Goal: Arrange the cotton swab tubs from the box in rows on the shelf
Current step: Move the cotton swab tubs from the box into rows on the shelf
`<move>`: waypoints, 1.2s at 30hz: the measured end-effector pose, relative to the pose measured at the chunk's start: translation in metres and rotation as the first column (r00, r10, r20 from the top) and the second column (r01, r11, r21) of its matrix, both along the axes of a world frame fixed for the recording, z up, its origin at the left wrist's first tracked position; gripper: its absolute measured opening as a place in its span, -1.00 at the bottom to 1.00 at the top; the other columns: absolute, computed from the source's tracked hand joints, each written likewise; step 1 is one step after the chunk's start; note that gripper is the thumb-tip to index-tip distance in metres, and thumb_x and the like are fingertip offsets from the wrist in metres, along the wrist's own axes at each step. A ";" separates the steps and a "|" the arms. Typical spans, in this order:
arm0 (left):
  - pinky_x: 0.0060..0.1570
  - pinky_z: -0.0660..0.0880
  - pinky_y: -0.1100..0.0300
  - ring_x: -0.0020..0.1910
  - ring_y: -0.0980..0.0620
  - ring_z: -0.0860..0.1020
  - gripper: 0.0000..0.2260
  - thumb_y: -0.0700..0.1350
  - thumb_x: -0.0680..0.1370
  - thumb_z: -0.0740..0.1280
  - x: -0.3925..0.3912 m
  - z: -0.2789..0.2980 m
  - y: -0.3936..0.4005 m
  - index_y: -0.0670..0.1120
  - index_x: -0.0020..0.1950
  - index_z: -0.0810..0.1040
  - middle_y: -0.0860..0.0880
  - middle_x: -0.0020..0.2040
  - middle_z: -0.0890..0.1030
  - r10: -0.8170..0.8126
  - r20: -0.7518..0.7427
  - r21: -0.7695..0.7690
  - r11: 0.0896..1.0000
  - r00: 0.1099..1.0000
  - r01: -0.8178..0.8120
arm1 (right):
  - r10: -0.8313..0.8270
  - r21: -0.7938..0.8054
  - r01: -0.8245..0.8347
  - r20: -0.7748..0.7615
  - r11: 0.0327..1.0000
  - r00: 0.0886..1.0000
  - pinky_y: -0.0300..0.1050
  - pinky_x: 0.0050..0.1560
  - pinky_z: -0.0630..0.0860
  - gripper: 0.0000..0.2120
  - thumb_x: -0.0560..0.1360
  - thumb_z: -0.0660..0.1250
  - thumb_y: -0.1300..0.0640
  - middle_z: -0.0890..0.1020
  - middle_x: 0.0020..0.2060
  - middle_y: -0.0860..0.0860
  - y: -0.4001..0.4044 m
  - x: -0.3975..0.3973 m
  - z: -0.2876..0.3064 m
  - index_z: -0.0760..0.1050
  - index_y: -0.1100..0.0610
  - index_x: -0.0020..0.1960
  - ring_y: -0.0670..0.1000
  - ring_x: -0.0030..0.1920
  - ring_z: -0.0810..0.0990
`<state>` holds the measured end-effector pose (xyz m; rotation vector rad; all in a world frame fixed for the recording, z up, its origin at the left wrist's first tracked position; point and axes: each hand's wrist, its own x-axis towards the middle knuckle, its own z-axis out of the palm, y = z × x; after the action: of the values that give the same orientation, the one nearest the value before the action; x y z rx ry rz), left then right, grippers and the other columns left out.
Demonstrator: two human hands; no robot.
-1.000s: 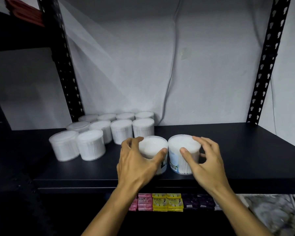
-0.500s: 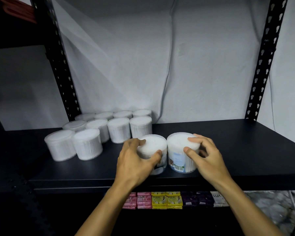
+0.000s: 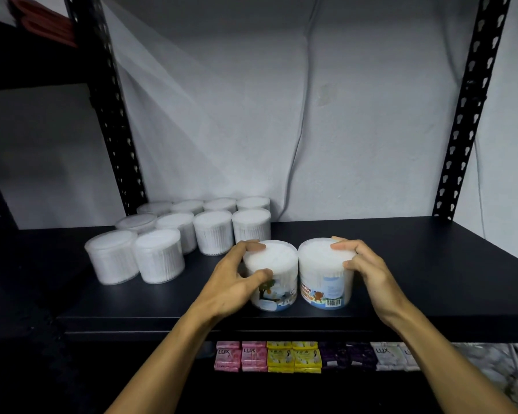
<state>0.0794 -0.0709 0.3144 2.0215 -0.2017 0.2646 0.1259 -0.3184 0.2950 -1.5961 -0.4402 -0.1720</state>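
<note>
Two clear cotton swab tubs stand side by side near the front edge of the black shelf (image 3: 431,264). My left hand (image 3: 237,279) grips the left tub (image 3: 274,264) around its top and side. My right hand (image 3: 368,270) grips the right tub (image 3: 320,270), whose label with a barcode faces me. Several more tubs (image 3: 213,231) stand in rows at the back left of the shelf, with two (image 3: 135,255) forming a shorter front row. The box is not in view.
Black perforated uprights stand at the back left (image 3: 114,130) and back right (image 3: 467,115). A cable (image 3: 302,124) hangs down the white wall. Soap packs (image 3: 281,357) line the lower shelf under my arms. A red item (image 3: 42,22) lies on the upper left shelf.
Both hands have kept their hold on the two tubs, which have turned so their printed labels now show toward me. The view has shifted slightly.
</note>
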 end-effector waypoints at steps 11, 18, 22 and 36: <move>0.13 0.45 0.15 0.20 0.08 0.46 -0.30 0.40 0.31 0.37 -0.023 -0.010 -0.038 0.12 0.36 0.37 0.10 0.32 0.34 0.419 0.157 0.090 0.896 0.894 -0.436 | -0.430 -0.145 0.454 0.168 0.879 0.887 -0.12 0.15 0.49 -0.43 0.31 0.32 -0.29 0.30 0.20 -0.17 0.020 -0.040 -0.021 0.40 -0.19 0.29 -0.07 0.23 0.41; -0.03 0.35 0.23 0.03 0.13 0.41 -0.41 0.31 0.34 0.42 -0.017 -0.012 -0.049 0.06 0.27 0.43 0.05 0.23 0.45 0.485 0.152 0.103 0.859 0.861 -0.501 | -0.499 -0.112 0.531 0.227 0.840 0.836 0.00 0.09 0.55 -0.59 0.34 0.44 -0.16 0.39 0.13 -0.14 0.029 -0.032 -0.022 0.50 -0.11 0.15 -0.02 0.18 0.46; 0.04 0.55 0.06 0.02 0.01 0.56 -0.42 0.31 0.27 0.45 -0.010 -0.012 -0.037 0.10 0.20 0.48 0.07 0.13 0.49 0.404 0.105 0.046 0.911 0.909 -0.410 | -0.438 -0.111 0.455 0.149 0.884 0.887 -0.11 0.02 0.57 -0.67 0.36 0.46 -0.05 0.43 0.13 -0.15 0.019 -0.028 -0.018 0.50 -0.11 0.09 -0.04 0.15 0.48; -0.16 0.44 0.50 0.05 0.25 0.55 -0.68 -0.09 0.47 0.43 0.004 -0.007 -0.014 0.11 0.20 0.53 0.09 0.12 0.59 0.119 0.004 -0.093 0.989 0.993 -0.118 | 0.004 -0.031 -0.006 -0.078 0.999 0.997 0.03 0.21 0.42 -0.74 0.33 0.30 0.07 0.60 0.07 -0.09 -0.018 -0.003 0.002 0.58 -0.09 0.00 -0.03 0.15 0.50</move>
<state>0.0832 -0.0848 0.3075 1.9435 -0.0738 0.3520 0.1232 -0.3362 0.2968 -1.6265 -0.3879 -0.0989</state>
